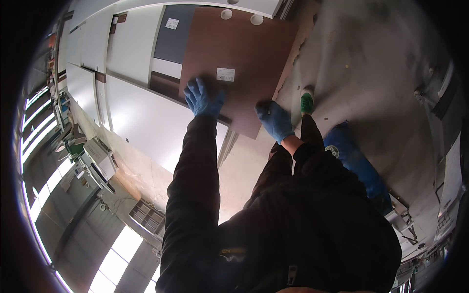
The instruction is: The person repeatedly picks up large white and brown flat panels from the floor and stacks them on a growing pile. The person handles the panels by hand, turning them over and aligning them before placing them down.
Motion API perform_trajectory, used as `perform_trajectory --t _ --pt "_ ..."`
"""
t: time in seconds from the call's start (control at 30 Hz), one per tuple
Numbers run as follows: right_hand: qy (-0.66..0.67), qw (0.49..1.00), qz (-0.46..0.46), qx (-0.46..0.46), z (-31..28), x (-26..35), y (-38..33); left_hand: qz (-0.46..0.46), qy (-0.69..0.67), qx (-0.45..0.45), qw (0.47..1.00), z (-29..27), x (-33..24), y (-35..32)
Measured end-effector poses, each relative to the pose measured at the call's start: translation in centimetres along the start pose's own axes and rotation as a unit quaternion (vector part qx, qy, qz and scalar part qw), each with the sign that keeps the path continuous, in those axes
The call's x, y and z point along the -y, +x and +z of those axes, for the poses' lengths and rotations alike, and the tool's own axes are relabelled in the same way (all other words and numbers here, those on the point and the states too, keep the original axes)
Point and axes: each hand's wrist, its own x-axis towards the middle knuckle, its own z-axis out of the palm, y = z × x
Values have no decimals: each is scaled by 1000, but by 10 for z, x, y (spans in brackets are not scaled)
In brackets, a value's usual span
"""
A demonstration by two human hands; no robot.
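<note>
Head view: brown rectangular panel (244, 51) lying over white panels (146, 117) and dark grey panel (170, 40); 2 pale circles (226, 14) near its far end, 1 white label (225, 74) mid-face. Left hand (202, 100), blue-gloved, fingers spread on panel's left side. Right hand (275, 121), also gloved, curled at near right edge; cannot tell if clamped on it

Concrete floor (386, 68), grey-brown, with scattered small specks. Blue object (359, 163), long, bearing a round pale mark, lying on the floor; exact kind unclear. Box (99, 157), pale grey, at left. Tray (146, 216), grey, divided into compartments, below the box. Windows (117, 256), tall, brightly lit, lower left.
</note>
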Motion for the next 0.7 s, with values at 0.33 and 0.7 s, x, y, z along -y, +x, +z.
perform_trajectory --t 0.33,0.7 --pt "-24 999 12 -36 8 28 21 -29 -4 41 999 9 14 27" --pt "-30 999 -13 -37 43 42 49 3 15 14 1000 12 58 62"
